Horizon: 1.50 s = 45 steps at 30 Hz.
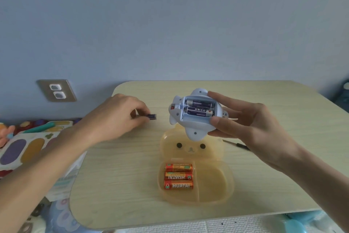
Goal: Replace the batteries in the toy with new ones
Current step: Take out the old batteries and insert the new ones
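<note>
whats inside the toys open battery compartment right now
Two dark blue batteries lie side by side in the white toy. Its third slot looks empty; the right hand covers the compartment's right end.

The light is soft, even and rather cool, and the pale wooden table (120,185) shows only faint shadows and no strong glare. The wide lens bends the table edges and stretches the forearms near the lower corners. The centre is fairly sharp, while the colourful patterned mat (20,149) at the left border looks blurred.
</note>
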### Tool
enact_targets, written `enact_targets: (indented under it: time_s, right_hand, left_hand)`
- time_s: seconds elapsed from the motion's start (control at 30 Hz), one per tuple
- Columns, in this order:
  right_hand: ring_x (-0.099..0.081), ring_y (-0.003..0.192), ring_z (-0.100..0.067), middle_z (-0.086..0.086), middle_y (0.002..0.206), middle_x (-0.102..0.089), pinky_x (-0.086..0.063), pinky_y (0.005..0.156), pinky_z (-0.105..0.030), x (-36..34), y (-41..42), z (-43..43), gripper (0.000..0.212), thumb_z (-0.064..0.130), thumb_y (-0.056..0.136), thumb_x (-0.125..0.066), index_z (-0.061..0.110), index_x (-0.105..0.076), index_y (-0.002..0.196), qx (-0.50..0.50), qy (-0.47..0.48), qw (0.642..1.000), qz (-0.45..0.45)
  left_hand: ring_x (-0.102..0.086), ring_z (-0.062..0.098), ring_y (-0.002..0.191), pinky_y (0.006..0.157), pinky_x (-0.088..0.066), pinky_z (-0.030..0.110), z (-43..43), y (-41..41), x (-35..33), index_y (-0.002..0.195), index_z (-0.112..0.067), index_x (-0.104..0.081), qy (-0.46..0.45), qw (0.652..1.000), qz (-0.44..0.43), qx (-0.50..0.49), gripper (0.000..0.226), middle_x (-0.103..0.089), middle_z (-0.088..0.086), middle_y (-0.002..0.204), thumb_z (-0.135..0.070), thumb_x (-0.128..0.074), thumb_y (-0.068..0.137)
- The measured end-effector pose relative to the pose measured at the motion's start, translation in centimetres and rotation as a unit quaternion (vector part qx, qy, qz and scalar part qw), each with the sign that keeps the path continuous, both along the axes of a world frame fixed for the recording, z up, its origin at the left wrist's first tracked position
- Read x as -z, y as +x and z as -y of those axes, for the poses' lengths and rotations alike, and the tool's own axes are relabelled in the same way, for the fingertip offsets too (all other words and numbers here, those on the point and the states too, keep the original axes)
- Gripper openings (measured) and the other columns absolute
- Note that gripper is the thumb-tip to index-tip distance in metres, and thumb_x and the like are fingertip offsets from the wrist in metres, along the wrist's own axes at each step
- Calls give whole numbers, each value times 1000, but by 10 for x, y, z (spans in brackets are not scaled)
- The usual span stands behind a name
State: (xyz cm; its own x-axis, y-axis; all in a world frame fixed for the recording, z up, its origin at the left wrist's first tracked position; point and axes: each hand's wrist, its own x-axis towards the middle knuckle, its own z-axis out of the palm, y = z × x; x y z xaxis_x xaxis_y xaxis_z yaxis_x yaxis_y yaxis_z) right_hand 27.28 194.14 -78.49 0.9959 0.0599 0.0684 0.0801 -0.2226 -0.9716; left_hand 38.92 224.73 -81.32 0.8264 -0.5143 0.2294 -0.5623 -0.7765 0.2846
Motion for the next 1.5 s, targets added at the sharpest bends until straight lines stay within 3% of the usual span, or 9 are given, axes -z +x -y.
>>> enact_targets:
  time_s: [0.2, 0.4, 0.57, 0.7, 0.9, 1.07, 1.2, 1.3, 1.5]
  right_hand:
    - [-81, 103, -22, 3, 120, -82, -65, 88, -33, 5, 2, 2, 66, 19, 76, -78, 24, -64, 140, -33, 9, 999, 27]
    - [-81, 103, -22, 4, 121, -81, -65, 88, -34, 6, 4, -1, 69, 20, 75, -79, 24, -64, 141, -41, 4, 998, 51]
    - [-82, 102, -21, 7, 120, -81, -65, 89, -33, 6, 1, -2, 67, 22, 72, -80, 27, -65, 138, -43, 8, 997, 57]
    - [-82, 101, -21, 7, 119, -82, -65, 88, -33, 5, 1, -3, 66, 20, 74, -78, 24, -65, 138, -36, 19, 997, 64]
    - [-81, 105, -24, 1, 122, -81, -64, 93, -43, 5, 1, 0, 68, 16, 78, -76, 20, -61, 144, -27, 37, 997, 65]
    - [-81, 104, -27, 3, 122, -81, -58, 98, -63, 4, 1, 0, 69, 24, 77, -78, 25, -61, 144, -25, 25, 997, 70]
    - [-81, 102, -19, 7, 118, -82, -66, 88, -36, 3, 2, -3, 64, 15, 78, -75, 21, -63, 140, -38, 36, 995, 84]
    - [-81, 102, -18, 8, 119, -82, -65, 84, -30, 5, 2, -3, 62, 13, 78, -75, 22, -64, 138, -43, 38, 995, 87]
    - [-81, 104, -21, 6, 121, -81, -66, 86, -35, 8, 2, -2, 64, 15, 77, -77, 20, -64, 139, -41, 34, 994, 90]
  left_hand:
    - [-76, 12, 81, 71, -58, 20, 17, -43, -52, 107, -32, -83, -217, 971, -14, 101, 27, -83, -17, 92, -42, -75, 83]
    - [-54, -18, 63, 62, -36, 3, 41, -66, -64, 102, -25, -87, -133, 975, 105, 146, 18, -76, -12, 84, -34, -87, 86]
    - [-53, 4, 65, 63, -51, 32, 52, -71, -56, 90, -25, -87, -128, 975, 134, 120, 25, -62, -21, 73, -46, -81, 77]
    - [-60, 9, 77, 69, -49, 31, 59, -70, -46, 90, -26, -88, -199, 968, 116, 99, 22, -73, -11, 81, -44, -89, 77]
    - [-47, 9, 80, 74, -37, 20, 65, -66, -32, 115, -27, -83, -218, 964, 127, 88, 42, -58, -8, 95, -47, -80, 79]
    - [-65, 4, 106, 90, -53, 27, 46, -54, -46, 135, -42, -68, -340, 936, -88, 32, 62, -65, -14, 120, -62, -76, 77]
    - [-76, 9, 111, 103, -55, 36, 46, -51, -41, 141, -33, -64, -364, 887, -283, 35, 66, -74, -9, 132, -43, -87, 80]
    - [-78, 18, 96, 97, -61, 49, 49, -52, -42, 139, -19, -66, -407, 850, -333, 47, 62, -81, 6, 119, -26, -84, 81]
    - [-81, 25, 103, 82, -67, 39, 57, -57, -39, 124, -18, -72, -397, 863, -313, 25, 46, -83, 5, 112, -7, -87, 82]
